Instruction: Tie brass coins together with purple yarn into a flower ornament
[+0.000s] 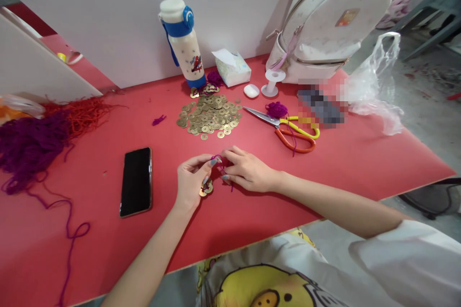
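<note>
Between my fingertips runs a purple cord (217, 158), bent into a small loop near the table's front middle. My left hand (193, 176) pinches it between thumb and forefinger. Brass coins (206, 188) with holes hang or lie just under that hand, on the same cord as far as I can see. My right hand (245, 169) has its fingers bent around the cord's other side, close to the left fingertips. A short cord end hangs below the right fingers. Beyond both hands lies a pile of brass coins (212, 112) with holes in their centres.
Scissors (279, 123) with yellow and orange handles lie right of the pile, beside a purple cord bundle (276, 109). A phone (136, 182) lies left. Behind stand a bottle (185, 48), tissue pack (233, 69), white spool (272, 82) and backpack (324, 24). Purple yarn (32, 144) heaps far left.
</note>
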